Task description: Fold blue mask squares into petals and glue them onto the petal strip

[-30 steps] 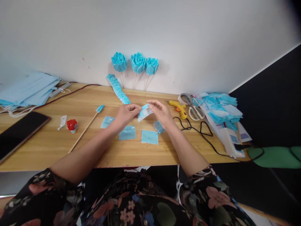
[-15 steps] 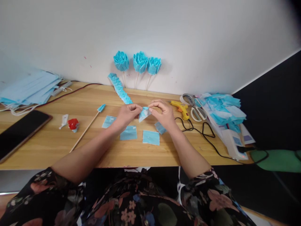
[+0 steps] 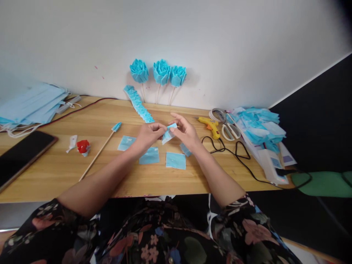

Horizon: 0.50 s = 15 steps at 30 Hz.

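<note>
A small light blue fabric piece (image 3: 168, 135), partly folded, is held between my two hands above the table. My left hand (image 3: 150, 134) pinches its left side between thumb and fingers. On its right side, my right hand (image 3: 186, 132) grips it with the thumb, the index finger raised. Flat blue rectangles lie below: one at the left (image 3: 126, 143), one beside my left wrist (image 3: 149, 156), one in front (image 3: 176, 160), and one partly under my right hand (image 3: 185, 149). A stick with a blue tip (image 3: 116, 127) lies to the left.
Three blue flowers (image 3: 161, 72) lean on the wall beside a pleated strip (image 3: 139, 104). A yellow glue gun (image 3: 209, 126), scissors (image 3: 230, 132), a fabric pile (image 3: 260, 124) and a power strip (image 3: 273, 167) are right. Masks (image 3: 33, 104), a phone (image 3: 24, 156) and a red bud (image 3: 83, 147) are left.
The held piece has turned slightly and its right edge is folded differently. My right index finger has lifted away from it. The whole view has shifted slightly.
</note>
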{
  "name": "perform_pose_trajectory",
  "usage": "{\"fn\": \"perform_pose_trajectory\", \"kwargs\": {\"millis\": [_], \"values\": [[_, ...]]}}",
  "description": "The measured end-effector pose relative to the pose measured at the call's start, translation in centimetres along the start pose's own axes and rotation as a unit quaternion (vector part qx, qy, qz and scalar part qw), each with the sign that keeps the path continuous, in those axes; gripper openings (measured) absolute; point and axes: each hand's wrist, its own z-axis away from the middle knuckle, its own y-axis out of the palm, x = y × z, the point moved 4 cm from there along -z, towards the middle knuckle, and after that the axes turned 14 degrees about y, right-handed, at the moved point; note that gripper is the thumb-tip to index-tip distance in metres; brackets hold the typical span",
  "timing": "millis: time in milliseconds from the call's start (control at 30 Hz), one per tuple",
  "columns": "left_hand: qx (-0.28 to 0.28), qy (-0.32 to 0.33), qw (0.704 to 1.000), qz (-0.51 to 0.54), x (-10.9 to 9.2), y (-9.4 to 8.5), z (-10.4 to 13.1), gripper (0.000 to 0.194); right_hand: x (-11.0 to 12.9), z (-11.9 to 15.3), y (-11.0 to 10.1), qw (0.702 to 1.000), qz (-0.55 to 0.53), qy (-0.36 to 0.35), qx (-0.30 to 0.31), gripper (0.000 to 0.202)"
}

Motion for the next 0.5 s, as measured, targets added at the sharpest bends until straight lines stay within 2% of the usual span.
{"fn": "perform_pose_trajectory", "kwargs": {"millis": [200, 367, 500], "values": [[0.010, -0.005, 1.000, -0.007, 0.30, 0.14, 0.17, 0.019, -0.72, -0.21, 0.51, 0.999, -0.044, 0.024, -0.007, 0.052], [0.017, -0.005, 1.000, 0.002, 0.47, 0.19, 0.13, 0.017, -0.54, -0.12, 0.45, 0.999, -0.025, 0.022, -0.016, 0.050], [0.000, 0.009, 1.000, 0.000, 0.52, -0.06, -0.03, 0.018, -0.08, 0.00, -0.07, 0.999, -0.012, 0.027, -0.027, 0.046]]}}
